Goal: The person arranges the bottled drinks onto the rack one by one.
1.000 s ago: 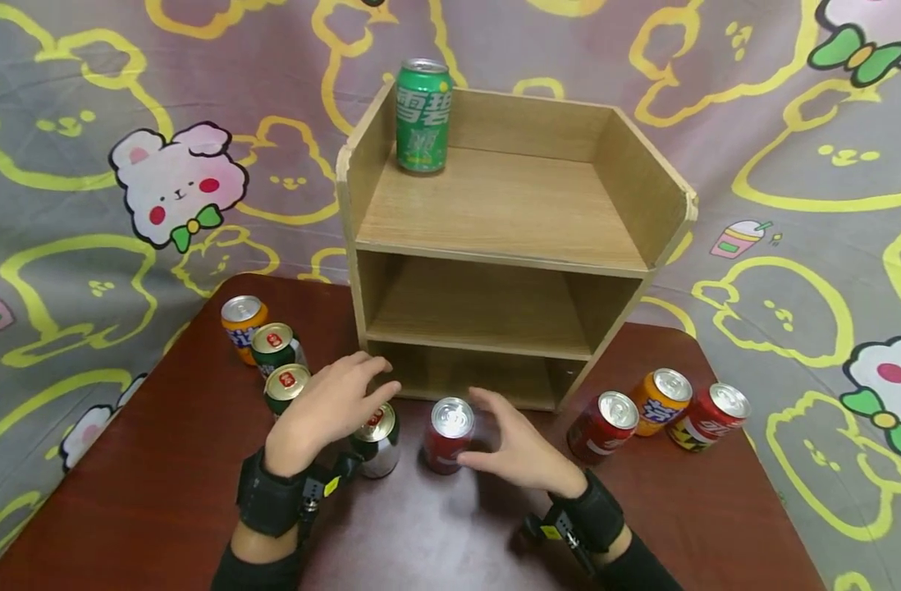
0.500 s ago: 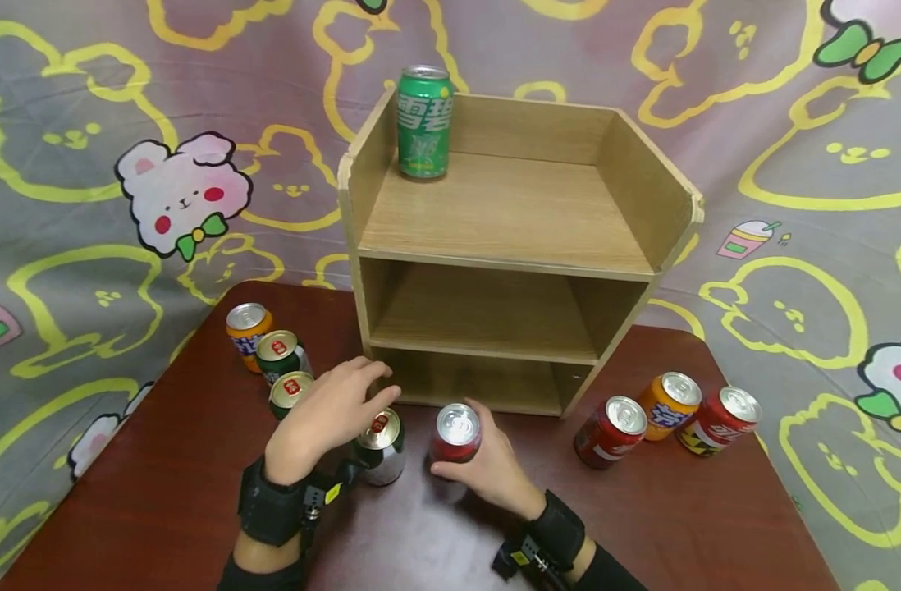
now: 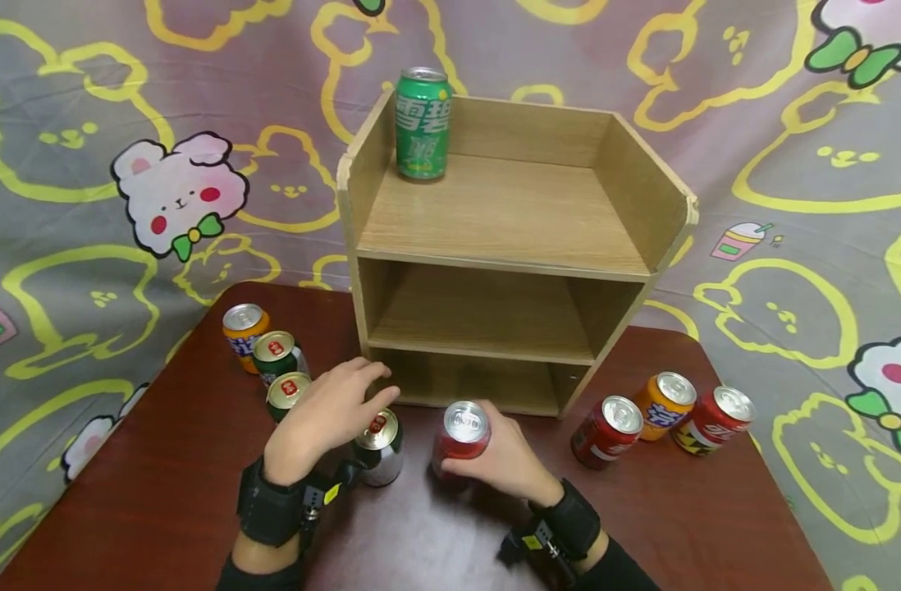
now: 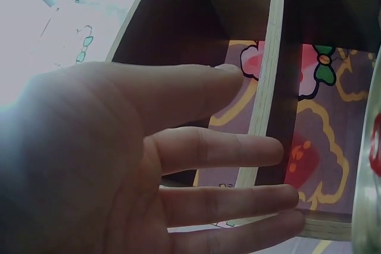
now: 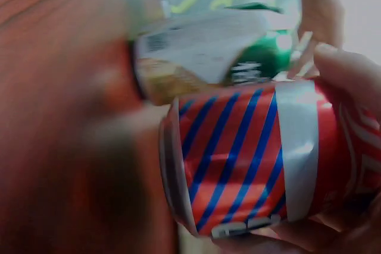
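Observation:
My right hand (image 3: 505, 460) grips a red soda can (image 3: 461, 443), thumb on the near side. In the right wrist view this soda can (image 5: 238, 153) shows blue diagonal stripes and its bottom rim, seemingly a little off the table. My left hand (image 3: 332, 414) is relaxed with fingers extended, just over a green-and-silver can (image 3: 380, 460) with a gold top. The left wrist view shows the left hand (image 4: 196, 159) holding nothing, its fingers spread before the shelf. Behind the gripped can, the right wrist view has a green-and-white can (image 5: 202, 57).
A wooden shelf unit (image 3: 509, 217) stands at the back, a green Sprite can (image 3: 423, 123) on its top left. To the left are an orange can (image 3: 245, 336) and two green cans (image 3: 276, 357). Red (image 3: 606, 435), orange (image 3: 665, 406) and red-yellow (image 3: 712, 423) cans are at the right.
My right hand has closed around the red can, which it was beside one second ago. Hand and can have since shifted slightly to the right. The left hand has stayed put.

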Motion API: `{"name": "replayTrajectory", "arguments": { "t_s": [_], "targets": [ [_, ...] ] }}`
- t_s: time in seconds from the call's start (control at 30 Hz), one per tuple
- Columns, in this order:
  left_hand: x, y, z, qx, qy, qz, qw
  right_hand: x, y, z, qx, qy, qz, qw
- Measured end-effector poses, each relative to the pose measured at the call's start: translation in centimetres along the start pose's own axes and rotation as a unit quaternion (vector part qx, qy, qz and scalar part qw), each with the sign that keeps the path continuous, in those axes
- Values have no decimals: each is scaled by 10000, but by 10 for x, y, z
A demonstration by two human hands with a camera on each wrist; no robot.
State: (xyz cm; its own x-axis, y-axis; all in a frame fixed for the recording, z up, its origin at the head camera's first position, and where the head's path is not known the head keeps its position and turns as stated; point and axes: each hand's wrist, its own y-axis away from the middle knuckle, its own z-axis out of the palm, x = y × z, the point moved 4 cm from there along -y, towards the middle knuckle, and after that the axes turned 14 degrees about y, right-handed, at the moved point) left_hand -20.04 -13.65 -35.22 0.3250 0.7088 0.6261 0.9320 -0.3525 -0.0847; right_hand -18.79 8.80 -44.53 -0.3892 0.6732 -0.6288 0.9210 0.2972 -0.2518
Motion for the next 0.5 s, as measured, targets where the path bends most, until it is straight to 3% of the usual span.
{"name": "replayTrajectory", "arguments": {
  "t_s": [0.1, 0.3, 0.5],
  "targets": [
    [2, 0, -1, -17, 15, 65, 10000, -8, 0, -18, 110, -147, -62, 9998],
    [4, -1, -1, -116, 61, 158, 9998, -25, 1, -56, 398, 82, -342, 9986],
    [3, 0, 1, -153, 148, 137, 9997, -45, -4, -96, 322, 443, -413, 9976]
  ]
}}
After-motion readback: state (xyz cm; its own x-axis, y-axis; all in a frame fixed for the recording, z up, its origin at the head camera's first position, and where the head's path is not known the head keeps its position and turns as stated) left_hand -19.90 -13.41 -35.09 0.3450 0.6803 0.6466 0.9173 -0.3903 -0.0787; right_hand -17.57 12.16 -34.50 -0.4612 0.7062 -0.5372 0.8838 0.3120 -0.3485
